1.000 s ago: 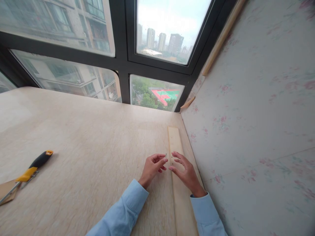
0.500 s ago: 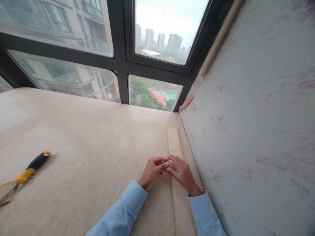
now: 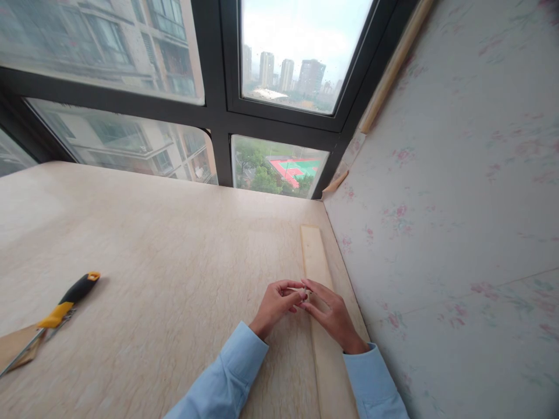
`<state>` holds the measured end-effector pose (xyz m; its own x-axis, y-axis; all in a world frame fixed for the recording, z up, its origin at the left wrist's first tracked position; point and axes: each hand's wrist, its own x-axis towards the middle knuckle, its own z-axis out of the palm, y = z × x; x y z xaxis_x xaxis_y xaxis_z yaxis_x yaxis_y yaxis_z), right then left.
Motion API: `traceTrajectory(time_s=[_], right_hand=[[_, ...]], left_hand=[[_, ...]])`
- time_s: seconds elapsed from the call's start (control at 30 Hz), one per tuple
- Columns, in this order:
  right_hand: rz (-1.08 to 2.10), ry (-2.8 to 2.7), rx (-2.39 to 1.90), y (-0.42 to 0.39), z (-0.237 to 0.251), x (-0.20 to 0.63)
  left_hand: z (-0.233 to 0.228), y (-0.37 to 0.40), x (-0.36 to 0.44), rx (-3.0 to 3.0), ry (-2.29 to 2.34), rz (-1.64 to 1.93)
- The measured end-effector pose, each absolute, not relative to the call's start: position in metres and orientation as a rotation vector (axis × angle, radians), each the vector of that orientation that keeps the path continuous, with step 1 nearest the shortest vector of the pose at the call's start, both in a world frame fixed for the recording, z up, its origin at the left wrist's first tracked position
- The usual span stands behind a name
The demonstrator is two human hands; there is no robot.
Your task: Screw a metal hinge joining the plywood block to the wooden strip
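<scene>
Over a pale wooden board [image 3: 315,250], my left hand [image 3: 276,305] and my right hand [image 3: 332,309] meet at the fingertips. Between them is a small, thin metal piece [image 3: 304,294], partly hidden by the fingers and too small to name for certain. My left thumb and fingers pinch it from the left. The right thumb and forefinger curve around to its ends. The board lies flat along the wall, with a small dark spot showing just beside the fingertips.
A screwdriver [image 3: 70,301] with a black and yellow handle lies at the left on the stone-patterned sill [image 3: 174,279]. Under its shaft are a brown flat piece [image 3: 20,343] and small metal bits [image 3: 65,319]. Flowered wallpaper [image 3: 437,233] covers the right wall; dark-framed windows [image 3: 225,113] stand ahead.
The view has shifted slightly, so everything sits a little further right. My fingers have turned a little around the small metal piece, and the right thumb and forefinger are slightly wider apart.
</scene>
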<state>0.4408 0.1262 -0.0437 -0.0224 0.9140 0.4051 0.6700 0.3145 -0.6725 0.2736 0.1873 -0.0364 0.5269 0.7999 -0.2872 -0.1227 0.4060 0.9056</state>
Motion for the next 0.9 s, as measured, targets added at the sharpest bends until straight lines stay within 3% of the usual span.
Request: traceTrajectory(time_s=[0.9], right_hand=[[0.561,-1.665,-1.426,0.1222,-0.0475,0.4416]], left_hand=[[-0.0441,0.1858,0.2683,1.019,0.819,0.627]])
